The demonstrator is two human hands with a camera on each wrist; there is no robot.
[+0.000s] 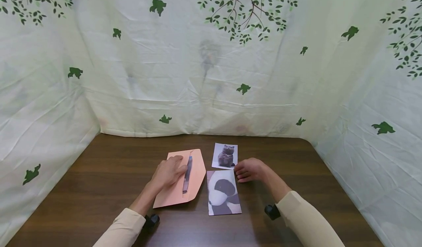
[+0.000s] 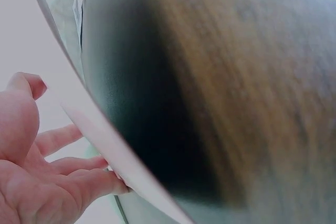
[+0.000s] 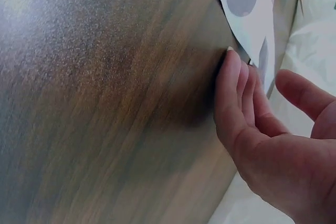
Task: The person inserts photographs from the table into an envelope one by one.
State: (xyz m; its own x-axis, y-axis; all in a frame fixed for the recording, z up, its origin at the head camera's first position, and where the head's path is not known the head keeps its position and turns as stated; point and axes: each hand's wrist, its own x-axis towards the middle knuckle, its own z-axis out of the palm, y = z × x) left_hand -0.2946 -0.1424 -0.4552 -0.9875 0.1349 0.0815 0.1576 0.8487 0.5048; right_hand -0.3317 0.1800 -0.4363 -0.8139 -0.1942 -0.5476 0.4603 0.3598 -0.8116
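Observation:
A pink envelope [image 1: 197,173] lies at an angle on the table, its pointed flap opened out to the right. A narrow dark strip [image 1: 187,177] shows along the envelope's mouth; what it belongs to is unclear. My left hand [image 1: 169,172] rests on the envelope, fingers spread and loosely bent, thumb near the mouth. Right of the envelope lies a panda photo [image 1: 224,205], with a grey cat photo [image 1: 227,155] just behind it. Beside the facing corners of these photos is my right hand [image 1: 252,170], fingers loosely bent, thumb apart from them in the right wrist view.
The brown wooden table [image 1: 108,173] carries all of this. A pale leaf-printed curtain [image 1: 184,74] hangs behind it and along both sides. Dark wrist cameras [image 1: 272,212] sit below both wrists, close to the tabletop.

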